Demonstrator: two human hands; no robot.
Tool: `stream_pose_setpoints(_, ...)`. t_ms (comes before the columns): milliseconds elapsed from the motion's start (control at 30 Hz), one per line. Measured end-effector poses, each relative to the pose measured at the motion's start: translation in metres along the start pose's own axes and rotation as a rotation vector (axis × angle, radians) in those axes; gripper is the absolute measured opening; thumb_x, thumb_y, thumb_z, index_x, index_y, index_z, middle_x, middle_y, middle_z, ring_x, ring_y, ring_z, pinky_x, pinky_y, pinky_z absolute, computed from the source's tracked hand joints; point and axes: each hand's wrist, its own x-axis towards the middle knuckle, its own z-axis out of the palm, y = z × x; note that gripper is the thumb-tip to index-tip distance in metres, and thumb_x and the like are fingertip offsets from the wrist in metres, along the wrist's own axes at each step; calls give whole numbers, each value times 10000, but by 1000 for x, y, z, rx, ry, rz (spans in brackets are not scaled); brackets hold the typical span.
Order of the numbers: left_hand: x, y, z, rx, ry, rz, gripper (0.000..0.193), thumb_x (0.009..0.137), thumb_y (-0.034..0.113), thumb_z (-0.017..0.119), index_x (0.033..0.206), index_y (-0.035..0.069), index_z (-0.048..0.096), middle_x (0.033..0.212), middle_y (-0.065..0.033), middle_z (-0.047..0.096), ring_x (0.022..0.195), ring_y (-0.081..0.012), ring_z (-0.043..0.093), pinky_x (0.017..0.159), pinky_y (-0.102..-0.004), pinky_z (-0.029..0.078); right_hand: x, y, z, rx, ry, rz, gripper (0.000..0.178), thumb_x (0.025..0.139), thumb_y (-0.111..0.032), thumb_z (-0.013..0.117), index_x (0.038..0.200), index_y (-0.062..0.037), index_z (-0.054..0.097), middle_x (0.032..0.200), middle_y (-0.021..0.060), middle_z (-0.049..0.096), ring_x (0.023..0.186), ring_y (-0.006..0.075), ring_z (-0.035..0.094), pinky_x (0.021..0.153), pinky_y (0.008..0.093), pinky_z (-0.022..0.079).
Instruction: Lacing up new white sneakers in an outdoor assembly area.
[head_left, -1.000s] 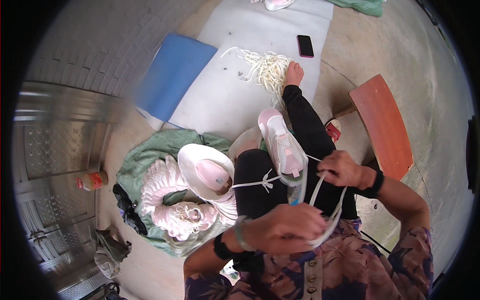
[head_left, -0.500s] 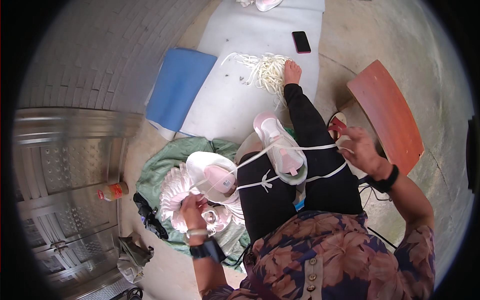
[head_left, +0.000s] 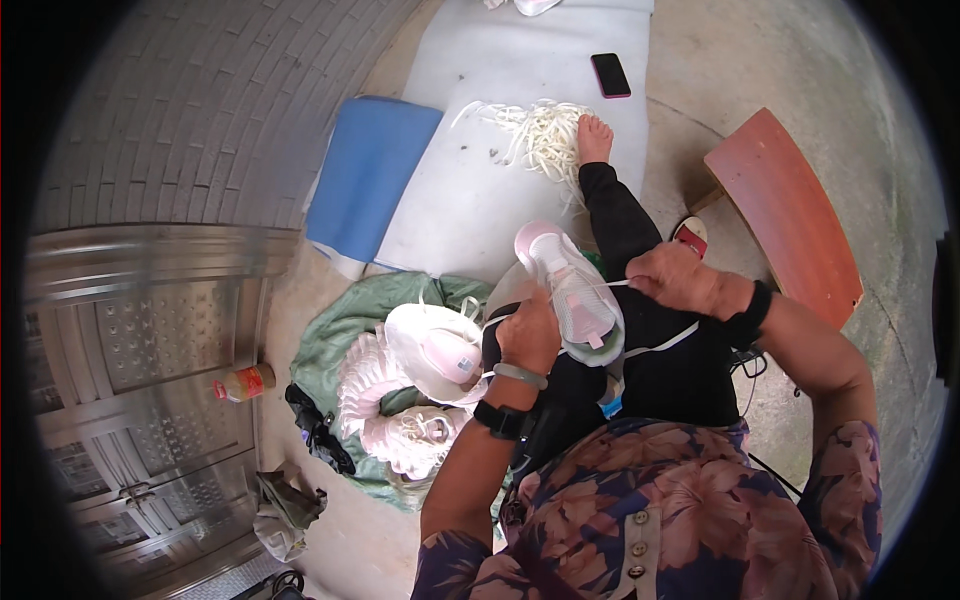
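A white and pink sneaker (head_left: 578, 300) rests on my lap between my thighs, its pink toe pointing away from me. My right hand (head_left: 675, 280) is closed on one end of a white shoelace (head_left: 612, 284), a short stretch of which runs from the shoe to my fingers. On the shoe's other side my left hand (head_left: 530, 332) is in a fist, with a bit of lace showing beside it; the fingertips are hidden. Another white and pink sneaker (head_left: 430, 340) lies left of that hand, on a curved stack of pale pink shoe parts (head_left: 360, 385).
Beneath the stack spreads a green sack (head_left: 325, 335). Loose white laces (head_left: 550, 140) lie by my bare foot on a pale mat (head_left: 450, 200), with a phone (head_left: 611, 75) beyond. A blue folded mat (head_left: 370, 180) is at left, a reddish wooden bench (head_left: 790, 215) at right.
My left hand has moved right, from the stacked shoe parts to the sneaker on my lap. My right hand has come inward, closer to the sneaker, and the long lace span has shortened.
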Motion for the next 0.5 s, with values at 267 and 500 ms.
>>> stream_pose_setpoints(267, -35, -24, -18, 164, 11, 142, 74, 770, 92, 490, 696, 91, 494, 589, -90, 522, 555, -271, 556, 474, -378, 428, -28, 40, -68, -216, -9, -57, 49, 706, -90, 550, 725, -46, 538, 660, 144, 542, 662, 347, 543, 589, 421, 421)
stream_pose_setpoints(500, -86, -81, -60, 167, 139, 121, 64, 723, 48, 487, 671, 74, 513, 617, -122, 539, 575, -293, 557, 502, -379, 435, -84, 75, -161, -394, 33, 160, 107, 745, -82, 525, 832, -20, 539, 744, 171, 537, 691, 368, 524, 597, 417, 417)
